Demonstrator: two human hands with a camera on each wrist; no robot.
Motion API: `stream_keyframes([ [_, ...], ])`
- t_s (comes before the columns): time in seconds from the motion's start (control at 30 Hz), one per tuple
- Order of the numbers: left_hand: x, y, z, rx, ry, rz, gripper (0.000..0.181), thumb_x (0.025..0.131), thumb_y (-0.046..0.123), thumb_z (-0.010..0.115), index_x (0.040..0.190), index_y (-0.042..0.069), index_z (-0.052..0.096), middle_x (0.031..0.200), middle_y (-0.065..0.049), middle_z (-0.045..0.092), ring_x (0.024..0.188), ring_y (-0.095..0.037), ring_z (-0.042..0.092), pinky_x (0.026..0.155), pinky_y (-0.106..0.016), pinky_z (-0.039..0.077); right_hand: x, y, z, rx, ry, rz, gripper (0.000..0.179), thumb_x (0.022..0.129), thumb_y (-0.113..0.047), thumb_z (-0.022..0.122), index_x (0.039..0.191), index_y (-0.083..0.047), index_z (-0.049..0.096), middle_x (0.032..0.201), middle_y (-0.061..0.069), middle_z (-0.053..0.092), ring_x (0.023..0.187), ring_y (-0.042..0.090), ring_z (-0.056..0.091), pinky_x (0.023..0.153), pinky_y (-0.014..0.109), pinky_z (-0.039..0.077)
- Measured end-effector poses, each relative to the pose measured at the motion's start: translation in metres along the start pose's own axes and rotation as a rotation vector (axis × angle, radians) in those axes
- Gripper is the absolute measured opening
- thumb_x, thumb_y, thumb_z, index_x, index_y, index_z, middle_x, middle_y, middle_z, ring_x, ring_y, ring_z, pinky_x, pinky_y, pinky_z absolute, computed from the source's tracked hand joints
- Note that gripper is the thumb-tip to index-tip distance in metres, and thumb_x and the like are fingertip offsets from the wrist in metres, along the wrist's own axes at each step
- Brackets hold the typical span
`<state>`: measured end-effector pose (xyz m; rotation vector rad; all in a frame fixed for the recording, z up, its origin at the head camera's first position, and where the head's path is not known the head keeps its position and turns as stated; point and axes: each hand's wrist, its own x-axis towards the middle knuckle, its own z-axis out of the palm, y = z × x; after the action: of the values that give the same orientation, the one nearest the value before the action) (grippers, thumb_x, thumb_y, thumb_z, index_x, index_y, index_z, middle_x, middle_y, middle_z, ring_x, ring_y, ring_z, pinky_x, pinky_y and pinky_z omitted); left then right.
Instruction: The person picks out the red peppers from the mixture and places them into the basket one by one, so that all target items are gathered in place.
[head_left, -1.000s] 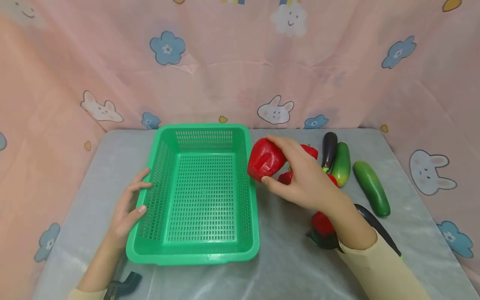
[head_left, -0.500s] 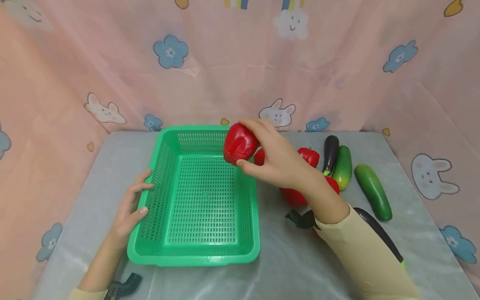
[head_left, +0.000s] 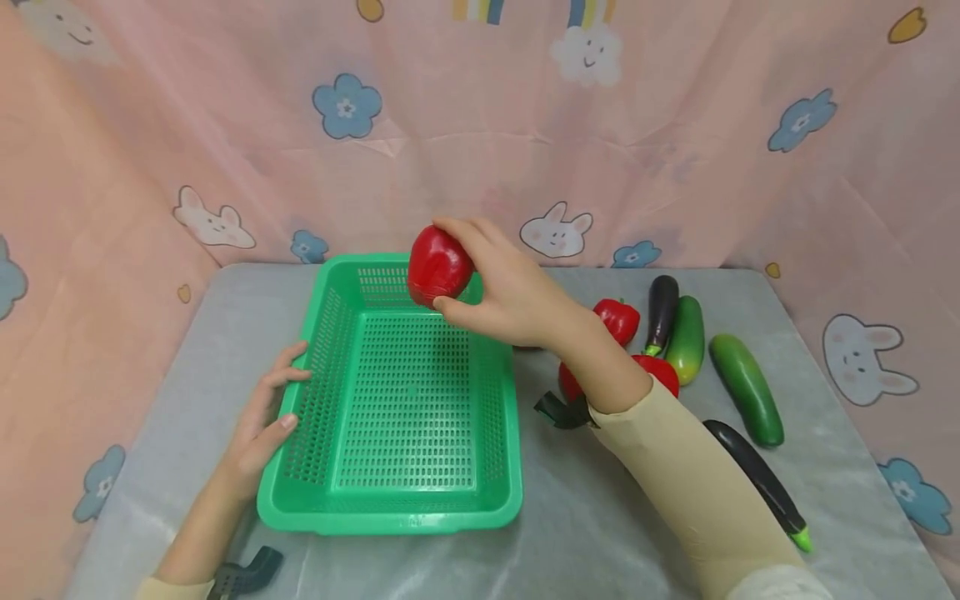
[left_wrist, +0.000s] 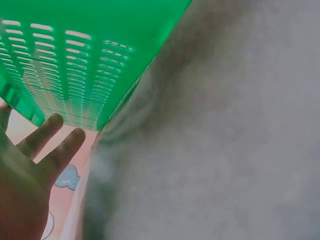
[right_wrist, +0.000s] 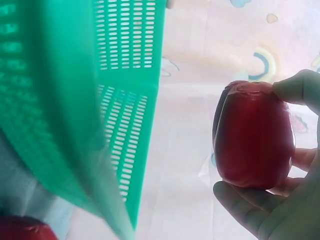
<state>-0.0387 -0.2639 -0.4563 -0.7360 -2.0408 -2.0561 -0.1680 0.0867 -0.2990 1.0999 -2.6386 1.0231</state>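
A red bell pepper (head_left: 438, 265) is held between the thumb and fingers of my right hand (head_left: 510, 292), raised over the far end of a green plastic basket (head_left: 416, 522). In the right wrist view the thumb presses one end of the pepper (right_wrist: 255, 137) and the fingers support the other. My left hand (head_left: 258, 429) holds the basket's left rim, thumb and some fingertips on its edge. Two of its fingers (left_wrist: 62, 152) lie outside the perforated wall in the left wrist view. Inside, the basket shows only its slotted floor.
Right of the basket lie more red bell peppers (head_left: 617, 320), partly hidden by my right arm. Beyond them are a dark eggplant (head_left: 662, 308), two green cucumber-like vegetables (head_left: 746, 389) and a second eggplant (head_left: 757, 479). A pink printed curtain (head_left: 465, 167) hangs behind the grey table.
My right hand has carried the red bell pepper left and up, from beside the basket's right rim to above its far end. The left hand stays on the rim.
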Motion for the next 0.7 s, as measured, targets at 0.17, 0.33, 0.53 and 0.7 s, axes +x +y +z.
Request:
stream_keyframes([
  [0.17, 0.001, 0.003, -0.001, 0.047, -0.004, -0.014, 0.045, 0.097, -0.006, 0.046, 0.141, -0.017, 0.044, 0.175, -0.023, 0.024, 0.162, -0.031, 0.025, 0.117, -0.025, 0.039, 0.017, -0.004, 0.007, 0.001, -0.013, -0.018, 0.080, 0.092, -0.034, 0.078, 0.162, -0.015, 0.045, 0.158, 0.004, 0.048, 0.138, 0.018, 0.049, 0.095, 0.040, 0.060],
  [0.33, 0.002, 0.002, 0.000, 0.073, 0.020, -0.030, 0.044, 0.096, -0.003, 0.049, 0.138, -0.017, 0.045, 0.173, -0.022, 0.027, 0.160, -0.032, 0.028, 0.117, -0.027, 0.037, 0.033, -0.009, 0.016, 0.003, -0.058, -0.018, 0.080, 0.093, -0.034, 0.077, 0.163, -0.013, 0.044, 0.157, 0.006, 0.048, 0.136, 0.019, 0.051, 0.098, 0.038, 0.059],
  [0.53, 0.002, 0.000, 0.000, 0.082, 0.031, 0.019, 0.044, 0.093, -0.003, 0.049, 0.135, -0.017, 0.048, 0.172, -0.024, 0.031, 0.160, -0.034, 0.028, 0.121, -0.031, 0.030, 0.048, -0.011, 0.029, 0.019, -0.093, -0.010, 0.081, 0.093, -0.035, 0.079, 0.162, -0.013, 0.043, 0.154, 0.006, 0.049, 0.131, 0.017, 0.055, 0.098, 0.035, 0.058],
  [0.7, 0.002, 0.000, -0.001, 0.070, 0.027, 0.012, 0.045, 0.093, -0.003, 0.049, 0.136, -0.015, 0.048, 0.172, -0.022, 0.031, 0.160, -0.033, 0.028, 0.120, -0.030, 0.031, 0.058, -0.016, 0.040, 0.060, -0.110, -0.032, 0.083, 0.091, -0.034, 0.083, 0.161, -0.011, 0.044, 0.152, 0.008, 0.050, 0.132, 0.018, 0.054, 0.097, 0.036, 0.058],
])
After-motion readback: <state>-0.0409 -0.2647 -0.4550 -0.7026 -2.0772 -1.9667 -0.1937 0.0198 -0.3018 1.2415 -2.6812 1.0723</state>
